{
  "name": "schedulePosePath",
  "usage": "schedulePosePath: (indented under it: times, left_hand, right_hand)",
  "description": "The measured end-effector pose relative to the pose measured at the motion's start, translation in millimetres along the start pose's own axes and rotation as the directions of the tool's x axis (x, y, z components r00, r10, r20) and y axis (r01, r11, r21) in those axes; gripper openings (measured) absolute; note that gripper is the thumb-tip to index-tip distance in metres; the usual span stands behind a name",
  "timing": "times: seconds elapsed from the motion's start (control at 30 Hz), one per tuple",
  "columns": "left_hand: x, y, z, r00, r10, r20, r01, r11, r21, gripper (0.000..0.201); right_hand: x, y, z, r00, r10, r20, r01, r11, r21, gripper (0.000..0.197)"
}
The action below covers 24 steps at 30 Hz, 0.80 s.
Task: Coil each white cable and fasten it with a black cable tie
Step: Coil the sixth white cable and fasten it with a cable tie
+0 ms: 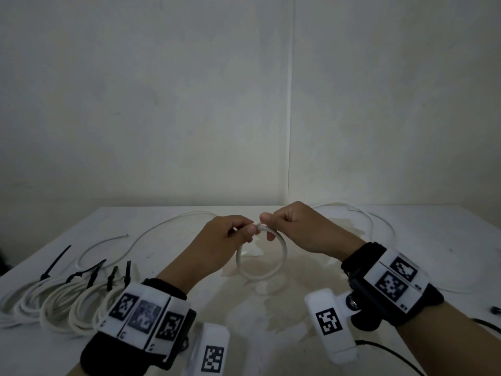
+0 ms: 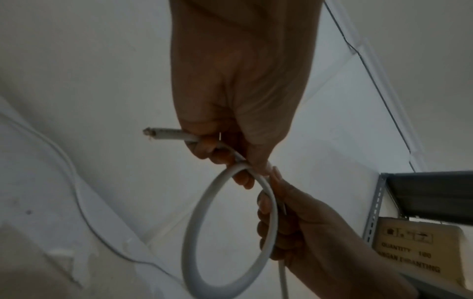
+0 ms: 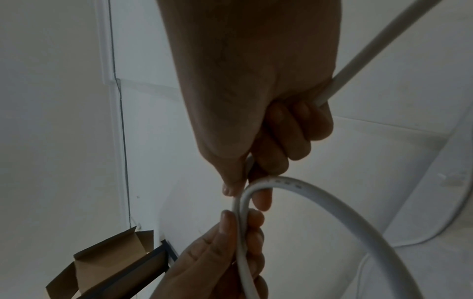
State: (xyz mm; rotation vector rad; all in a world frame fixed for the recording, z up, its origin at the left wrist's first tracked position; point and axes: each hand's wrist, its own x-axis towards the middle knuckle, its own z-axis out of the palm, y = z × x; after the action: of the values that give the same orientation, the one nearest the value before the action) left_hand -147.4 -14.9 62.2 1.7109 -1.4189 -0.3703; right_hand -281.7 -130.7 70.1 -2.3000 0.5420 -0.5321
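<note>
One loop so far: your left hand (image 1: pixel 225 234) and right hand (image 1: pixel 292 226) both pinch the white cable (image 1: pixel 261 264) at its crossing, held above the worktop (image 1: pixel 298 335). It looks springy and light, so grip right at the overlap. That box (image 2: pixel 417 248) reads "QUANTITY 100"; the rest is too blurred.

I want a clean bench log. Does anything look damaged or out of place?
Yes. The white table top has a stained, peeling patch below the white cable loop, and the cable's cut end by the left hand looks frayed.
</note>
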Motion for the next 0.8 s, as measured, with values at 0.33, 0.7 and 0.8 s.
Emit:
schedulePosePath:
  times: [0.33, 0.7, 0.8]
  left_hand:
    - [-5.3, -5.3, 1.6, 0.989, -0.060, -0.138, 0.035, 0.983, -0.179, 0.014]
    - [-9.7, -9.7, -9.6, 0.966, -0.253, -0.047, 0.235, 0.942, -0.238, 0.031]
    - [-15.2, -10.1, -19.5, 0.934, -0.349, 0.081, 0.356, 0.876, -0.327, 0.026]
  right_hand:
    - [-1.4, -1.9, 4.2, 1.000, 0.013, 0.001, -0.013, 0.990, 0.144, 0.040]
    - [-3.5, 0.3, 11.9, 0.994, -0.004, -0.113, 0.018, 0.992, 0.123, 0.041]
    - [-2.8, 4.6, 13.6, 0.992, 0.012, -0.130, 0.002, 0.994, 0.107, 0.050]
